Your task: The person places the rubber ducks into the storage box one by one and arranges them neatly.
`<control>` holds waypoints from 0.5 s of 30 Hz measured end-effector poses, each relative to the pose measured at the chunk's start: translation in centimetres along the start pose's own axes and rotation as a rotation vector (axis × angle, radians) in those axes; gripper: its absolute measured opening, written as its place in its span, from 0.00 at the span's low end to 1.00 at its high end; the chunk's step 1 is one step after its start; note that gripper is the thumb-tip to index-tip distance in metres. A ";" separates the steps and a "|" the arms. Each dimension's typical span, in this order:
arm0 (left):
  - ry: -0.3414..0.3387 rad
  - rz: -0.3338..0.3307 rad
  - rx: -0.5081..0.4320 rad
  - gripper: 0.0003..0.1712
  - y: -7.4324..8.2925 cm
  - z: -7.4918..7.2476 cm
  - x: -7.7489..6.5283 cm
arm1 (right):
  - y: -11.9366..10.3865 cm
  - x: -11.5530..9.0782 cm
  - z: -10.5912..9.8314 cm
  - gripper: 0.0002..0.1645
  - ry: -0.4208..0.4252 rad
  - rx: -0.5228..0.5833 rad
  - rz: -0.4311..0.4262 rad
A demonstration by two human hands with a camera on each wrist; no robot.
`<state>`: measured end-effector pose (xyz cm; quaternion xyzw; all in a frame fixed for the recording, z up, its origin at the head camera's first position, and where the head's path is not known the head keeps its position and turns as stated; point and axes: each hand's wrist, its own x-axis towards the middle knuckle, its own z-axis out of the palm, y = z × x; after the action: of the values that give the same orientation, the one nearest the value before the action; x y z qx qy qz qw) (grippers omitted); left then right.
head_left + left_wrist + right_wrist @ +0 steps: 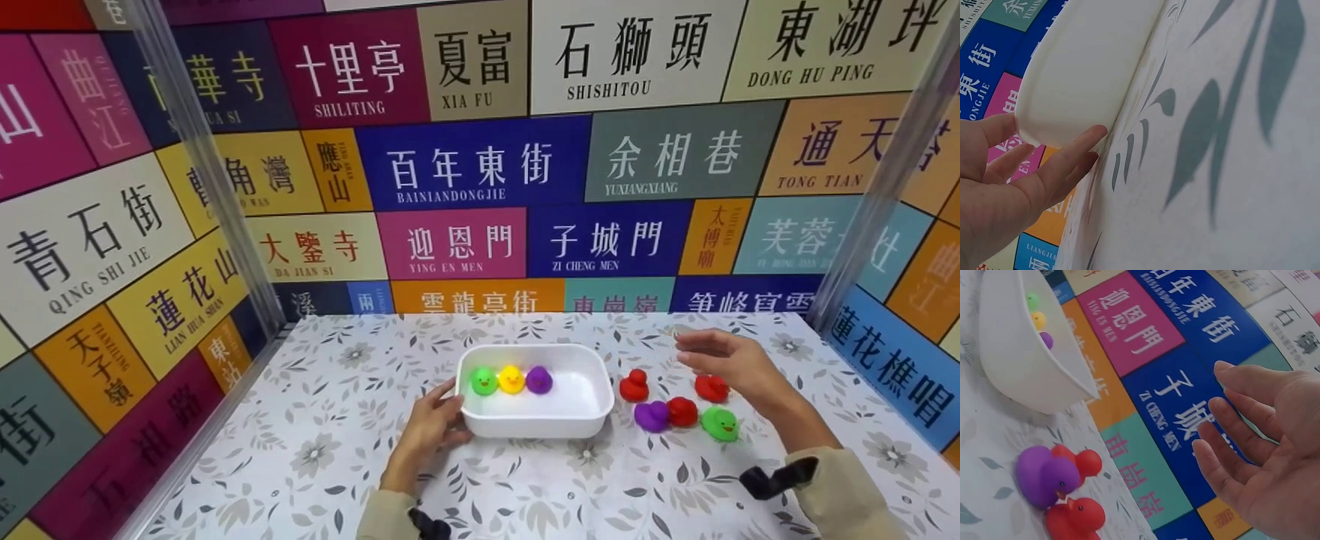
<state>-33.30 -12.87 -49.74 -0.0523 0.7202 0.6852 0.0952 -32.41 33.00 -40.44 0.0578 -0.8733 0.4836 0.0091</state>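
A white plastic tub [532, 427] stands on the table with a green rubber duck [484, 381], a yellow duck [511, 379] and a purple duck [538, 380] lined up inside. My left hand [430, 424] touches the tub's left end with its fingers extended, as the left wrist view shows. Right of the tub lie a red duck [635, 386], a purple duck [651, 416] beside another red duck [682, 412], and a green duck [720, 424]. My right hand [739, 367] hovers with loosely bent fingers, holding nothing, and partly covers a third red duck [709, 388].
The table wears a white cloth [300, 480] with a grey leaf and flower pattern. Behind it and at both sides stand walls of coloured sign panels [472, 165]. Clear upright strips [225, 180] run along the wall corners.
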 end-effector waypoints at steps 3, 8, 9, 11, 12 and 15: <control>0.002 0.013 -0.004 0.32 0.0 0.0 0.0 | 1.0 -0.8 -0.9 0.40 0.010 0.006 0.033; 0.001 0.051 -0.005 0.32 -0.1 0.1 0.1 | 3.3 -1.5 -2.2 0.40 0.055 0.059 0.056; 0.001 0.055 -0.003 0.32 -0.1 0.1 0.1 | 3.7 -1.6 -2.4 0.39 0.069 0.067 0.055; 0.010 0.044 0.001 0.32 -0.1 0.1 0.1 | 4.6 -1.6 -2.8 0.37 0.091 0.092 0.051; 0.011 0.041 0.003 0.32 -0.1 0.1 0.1 | 5.1 -1.5 -2.9 0.37 0.101 0.103 0.050; 0.013 0.030 0.007 0.32 -0.1 0.1 0.1 | 6.3 -1.4 -3.1 0.37 0.119 0.139 0.057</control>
<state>-33.36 -12.72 -49.81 -0.0458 0.7240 0.6836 0.0804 -31.83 39.08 -44.14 0.0047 -0.8369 0.5457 0.0430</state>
